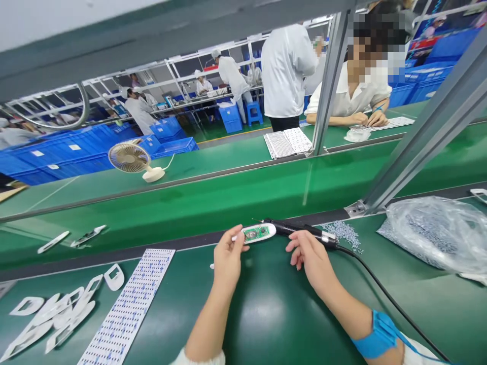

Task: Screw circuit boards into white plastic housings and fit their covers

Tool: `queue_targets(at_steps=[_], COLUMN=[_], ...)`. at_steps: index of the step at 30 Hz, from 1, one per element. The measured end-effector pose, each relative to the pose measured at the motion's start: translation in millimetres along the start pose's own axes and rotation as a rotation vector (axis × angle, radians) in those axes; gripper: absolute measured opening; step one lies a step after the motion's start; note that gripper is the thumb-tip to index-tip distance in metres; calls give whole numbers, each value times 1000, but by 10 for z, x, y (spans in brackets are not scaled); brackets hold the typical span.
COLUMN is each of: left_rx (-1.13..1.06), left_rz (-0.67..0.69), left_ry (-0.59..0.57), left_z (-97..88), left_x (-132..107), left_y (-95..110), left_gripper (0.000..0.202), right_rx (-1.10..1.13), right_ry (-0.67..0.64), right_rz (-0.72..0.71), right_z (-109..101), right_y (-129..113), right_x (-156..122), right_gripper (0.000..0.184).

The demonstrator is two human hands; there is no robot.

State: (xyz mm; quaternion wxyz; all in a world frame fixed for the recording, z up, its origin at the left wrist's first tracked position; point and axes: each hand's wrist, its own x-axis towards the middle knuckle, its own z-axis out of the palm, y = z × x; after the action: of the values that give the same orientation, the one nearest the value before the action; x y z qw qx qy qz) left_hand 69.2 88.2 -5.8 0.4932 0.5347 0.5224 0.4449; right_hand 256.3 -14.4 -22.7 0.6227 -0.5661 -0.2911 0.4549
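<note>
Left hand (228, 258) grips a white plastic casing (258, 233) holding a green circuit board (255, 233); right hand (310, 263) grips a black corded electric screwdriver (304, 229) (tip beside the casing) above the green counter (274, 324).

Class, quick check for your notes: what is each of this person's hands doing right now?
Left hand: closed, holding a white plastic casing with a green circuit board in it.
Right hand: closed, holding a black electric screwdriver.

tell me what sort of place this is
This looks like an electronics assembly line in a factory. The person works at a green belt bench with a corded electric screwdriver and a small circuit board, while white-coated workers and blue crates fill the background.
</note>
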Motion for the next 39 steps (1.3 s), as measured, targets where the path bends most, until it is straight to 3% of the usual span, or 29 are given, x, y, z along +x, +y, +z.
queue_targets(at_steps=[2,6,8,11,13,16,20,23,27,30,32,34,36,39], left_rx=[73,249,382,570,646,694,773,1014,1148,1138,1092,978,801,466], left_rz=[6,-3,6,94,203,387,608,782,857,897,962,1085,1190,1092], left_ry=[-24,-115,-157,-191,-201,-280,-661,-836,-783,-689,-613,-526,-409,-194], left_z=[119,525,704,842,858,830,785,773,756,710,674,659,682,767], left_x=[502,1455,1746,1885,1786,1389,712,420,320,235,101,-96,-319,-597], left_y=[46,154,192,246,294,362,363,304,302,488,678,836,879,665], left_gripper=[56,33,26,23,26,40,27,38,27,27,31,34,35,32], right_rx=[-36,-128,-184,-218,-220,-231,-205,-183,-193,-147,4,195,325,373], right_ry=[-39,-149,-176,-174,-173,-186,-226,-252,-298,-324,-255,-113,100,466], right_rz=[49,82,68,59,74,85,82,125,133,126,51,-98,-300,-595], right_z=[24,75,95,120,133,148,155,155,155,134,107,71,18,-138], right_y=[-11,-11,19,81,116,160,230,260,219,161,105,-5,-206,-693], right_x=[27,16,8,27,52,86,124,161,196,191,171,147,137,191], right_gripper=[45,32,31,31,34,41,32,22,33,60,74,79,71,52])
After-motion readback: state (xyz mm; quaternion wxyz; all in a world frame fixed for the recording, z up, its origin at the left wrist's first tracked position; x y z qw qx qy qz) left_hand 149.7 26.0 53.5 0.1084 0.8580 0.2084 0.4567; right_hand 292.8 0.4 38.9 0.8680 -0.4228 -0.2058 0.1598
